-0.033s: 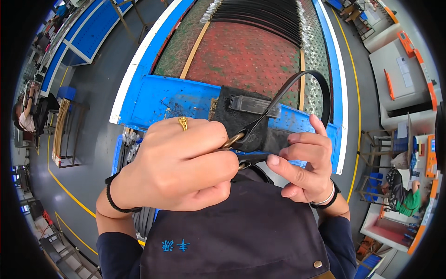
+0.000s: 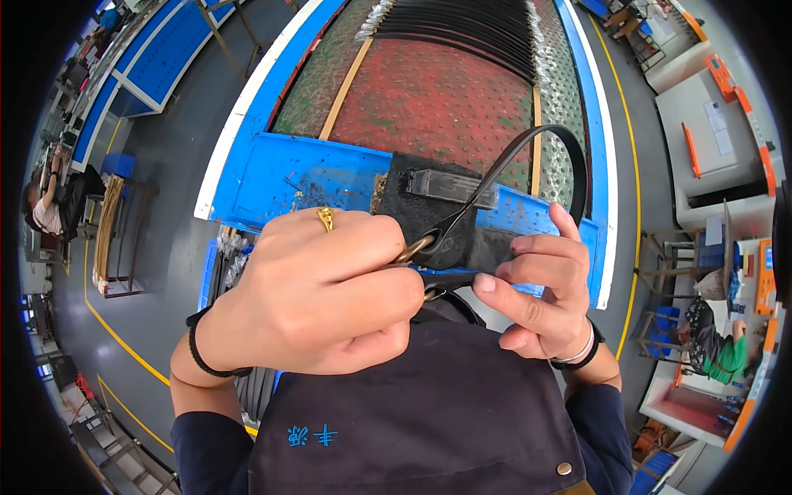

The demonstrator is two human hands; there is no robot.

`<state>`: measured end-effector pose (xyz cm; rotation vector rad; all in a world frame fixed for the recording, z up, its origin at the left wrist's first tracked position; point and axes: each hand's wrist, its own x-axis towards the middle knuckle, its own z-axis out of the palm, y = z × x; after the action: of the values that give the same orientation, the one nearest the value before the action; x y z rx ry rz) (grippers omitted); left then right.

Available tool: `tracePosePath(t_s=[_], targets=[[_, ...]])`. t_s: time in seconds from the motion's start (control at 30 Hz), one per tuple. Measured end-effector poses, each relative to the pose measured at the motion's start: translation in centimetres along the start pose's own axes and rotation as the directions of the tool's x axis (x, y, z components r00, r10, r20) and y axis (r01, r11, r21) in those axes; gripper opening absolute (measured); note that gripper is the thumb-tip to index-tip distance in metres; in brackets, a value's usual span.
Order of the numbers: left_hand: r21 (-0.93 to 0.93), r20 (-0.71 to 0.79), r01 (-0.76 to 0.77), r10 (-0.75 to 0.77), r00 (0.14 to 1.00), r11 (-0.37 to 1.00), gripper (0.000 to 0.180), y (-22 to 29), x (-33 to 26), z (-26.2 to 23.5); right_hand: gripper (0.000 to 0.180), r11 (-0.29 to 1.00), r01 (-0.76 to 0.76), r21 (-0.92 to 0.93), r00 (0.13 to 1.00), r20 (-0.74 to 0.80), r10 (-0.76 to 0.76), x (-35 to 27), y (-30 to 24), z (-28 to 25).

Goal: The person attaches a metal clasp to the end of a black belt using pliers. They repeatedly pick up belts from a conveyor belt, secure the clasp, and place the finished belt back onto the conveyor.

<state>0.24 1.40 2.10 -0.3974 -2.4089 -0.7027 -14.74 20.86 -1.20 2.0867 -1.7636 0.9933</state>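
My left hand (image 2: 330,289) is a closed fist around brass-coloured metal hardware (image 2: 417,248) fixed to the end of a narrow black strap (image 2: 580,173). Most of that hardware is hidden by the fingers. From it the strap rises in a loop and curves down behind my right hand (image 2: 540,285). The right thumb and a finger pinch a black strap end close to the left fist; the other fingers are bent and apart. Below the hands, a black pad (image 2: 404,186) with a clear plastic piece (image 2: 450,186) on it lies at the bench's near edge.
Several black straps (image 2: 462,33) lie in a row at the far end of a red and green studded bench top (image 2: 437,99). Its frame (image 2: 239,169) is blue and white. People sit working at far left (image 2: 49,202) and far right (image 2: 730,355).
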Motion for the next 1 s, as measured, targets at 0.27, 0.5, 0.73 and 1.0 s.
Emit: tracePosePath(t_s=[0.27,0.5,0.73,1.0], targets=[[-0.004,-0.015,-0.020,0.020,1.000,1.000,0.017,-0.1,0.1,0.2,0.048,1.000,-0.025,0.013,1.000,0.008,0.025,-0.1,0.1,0.0],[0.011,-0.009,-0.017,0.017,1.000,1.000,0.016,0.0,0.0,0.3,0.047,0.999,-0.048,0.016,0.999,0.001,0.048,-0.2,0.2,0.1],[0.011,-0.023,-0.014,0.014,1.000,1.000,0.017,-0.1,-0.2,0.3,0.046,0.987,-0.156,-0.030,0.988,-0.017,0.156,-0.3,0.4,-0.2],[0.082,-0.058,0.094,-0.089,0.994,0.992,0.017,-0.4,-1.1,0.4,0.044,0.902,-0.422,-0.087,0.841,-0.408,0.355,-10.4,3.4,2.5]])
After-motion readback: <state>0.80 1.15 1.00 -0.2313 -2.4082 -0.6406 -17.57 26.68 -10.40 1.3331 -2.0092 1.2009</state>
